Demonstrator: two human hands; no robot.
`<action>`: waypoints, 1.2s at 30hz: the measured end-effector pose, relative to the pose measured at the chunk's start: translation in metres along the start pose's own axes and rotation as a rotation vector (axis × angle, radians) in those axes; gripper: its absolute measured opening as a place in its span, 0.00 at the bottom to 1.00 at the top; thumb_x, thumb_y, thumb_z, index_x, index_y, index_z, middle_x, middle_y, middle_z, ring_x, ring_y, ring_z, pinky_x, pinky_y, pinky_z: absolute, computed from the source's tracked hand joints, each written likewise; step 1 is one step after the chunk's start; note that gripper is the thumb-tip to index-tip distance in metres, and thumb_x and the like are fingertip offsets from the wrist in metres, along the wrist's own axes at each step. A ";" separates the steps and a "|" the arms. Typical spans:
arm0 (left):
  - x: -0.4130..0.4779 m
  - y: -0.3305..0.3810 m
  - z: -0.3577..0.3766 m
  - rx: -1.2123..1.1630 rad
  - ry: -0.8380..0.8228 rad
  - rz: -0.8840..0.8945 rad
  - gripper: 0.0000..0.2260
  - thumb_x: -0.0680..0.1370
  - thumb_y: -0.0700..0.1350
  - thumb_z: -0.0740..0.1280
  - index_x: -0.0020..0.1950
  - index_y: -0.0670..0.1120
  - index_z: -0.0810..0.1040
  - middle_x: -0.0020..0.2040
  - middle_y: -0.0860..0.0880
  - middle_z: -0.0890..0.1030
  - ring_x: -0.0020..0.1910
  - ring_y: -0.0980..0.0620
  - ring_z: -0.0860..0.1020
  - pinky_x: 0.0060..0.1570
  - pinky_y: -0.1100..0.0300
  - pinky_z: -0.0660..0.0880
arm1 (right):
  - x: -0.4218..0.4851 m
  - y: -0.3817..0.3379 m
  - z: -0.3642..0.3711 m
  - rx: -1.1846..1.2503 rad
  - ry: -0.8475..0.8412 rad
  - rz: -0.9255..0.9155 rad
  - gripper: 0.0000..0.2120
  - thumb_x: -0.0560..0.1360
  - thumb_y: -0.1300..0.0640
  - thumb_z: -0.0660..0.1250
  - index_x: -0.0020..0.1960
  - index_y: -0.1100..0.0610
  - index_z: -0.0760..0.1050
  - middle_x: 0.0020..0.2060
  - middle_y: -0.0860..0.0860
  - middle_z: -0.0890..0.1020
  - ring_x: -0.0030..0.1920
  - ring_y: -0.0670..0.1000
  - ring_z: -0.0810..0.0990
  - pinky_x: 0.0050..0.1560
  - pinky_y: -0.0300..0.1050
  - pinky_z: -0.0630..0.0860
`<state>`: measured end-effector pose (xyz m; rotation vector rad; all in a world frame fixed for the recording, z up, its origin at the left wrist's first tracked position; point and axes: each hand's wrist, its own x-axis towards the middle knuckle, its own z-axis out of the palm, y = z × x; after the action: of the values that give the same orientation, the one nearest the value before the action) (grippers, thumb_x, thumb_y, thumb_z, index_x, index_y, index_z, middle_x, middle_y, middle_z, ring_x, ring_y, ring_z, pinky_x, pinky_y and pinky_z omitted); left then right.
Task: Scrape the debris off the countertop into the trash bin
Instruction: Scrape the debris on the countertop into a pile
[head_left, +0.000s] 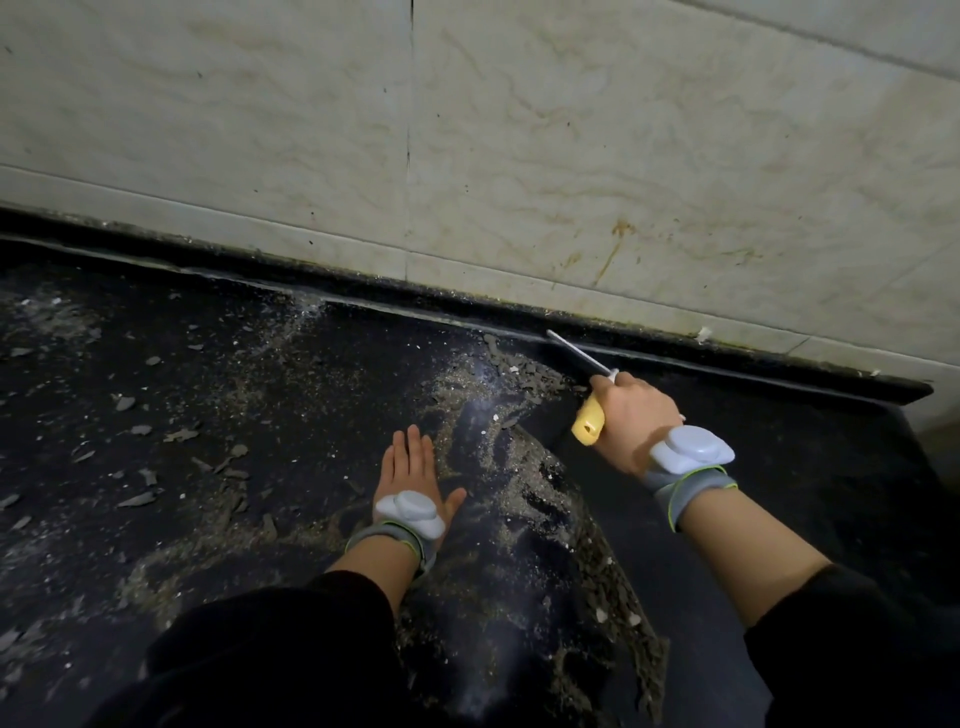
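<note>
My right hand (636, 410) clenches the yellow-handled scraper (588, 423), its blade tip at the back edge of the black countertop (779, 467) beside piled debris (519, 371); my left hand (410, 470) lies flat, fingers straight, on that countertop

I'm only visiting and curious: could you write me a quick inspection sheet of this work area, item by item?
Surface: dark countertop, streaked with fine grit.
Job's things: debris, grey flakes piled near the back edge and scattered leftward; yellow-handled scraper, blade tip at the seam under the wall; trash bin not in view.
Clutter: nothing seen beyond the debris.
Hands: right hand grips the scraper handle; left hand lies flat on the countertop, fingers straight.
Cables: nothing seen.
Surroundings: pale, stained wall tiles; grey sensor bands on both wrists.
</note>
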<state>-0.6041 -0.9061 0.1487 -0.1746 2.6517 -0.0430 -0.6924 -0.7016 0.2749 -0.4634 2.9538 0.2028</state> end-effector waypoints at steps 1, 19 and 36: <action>0.000 0.000 0.000 0.002 -0.002 0.001 0.38 0.80 0.64 0.44 0.77 0.38 0.35 0.77 0.40 0.37 0.77 0.41 0.38 0.76 0.50 0.40 | 0.002 -0.003 0.001 0.017 -0.016 0.005 0.17 0.73 0.53 0.65 0.60 0.58 0.71 0.54 0.58 0.76 0.54 0.60 0.77 0.45 0.46 0.70; 0.001 0.000 0.002 0.013 0.003 -0.017 0.38 0.80 0.64 0.44 0.77 0.38 0.35 0.78 0.40 0.37 0.77 0.41 0.39 0.76 0.50 0.41 | 0.002 -0.009 -0.001 0.105 -0.034 -0.071 0.15 0.73 0.52 0.66 0.56 0.58 0.75 0.52 0.57 0.78 0.51 0.60 0.79 0.48 0.47 0.73; 0.001 -0.001 -0.001 -0.008 -0.040 0.001 0.37 0.81 0.63 0.44 0.76 0.37 0.35 0.77 0.39 0.36 0.77 0.41 0.38 0.75 0.50 0.40 | -0.012 0.020 -0.038 0.157 0.019 0.144 0.14 0.74 0.46 0.62 0.45 0.55 0.78 0.43 0.57 0.83 0.45 0.62 0.80 0.38 0.46 0.72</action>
<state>-0.6054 -0.9070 0.1496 -0.1754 2.6126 -0.0288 -0.6922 -0.6855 0.3164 -0.2338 2.9928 -0.0181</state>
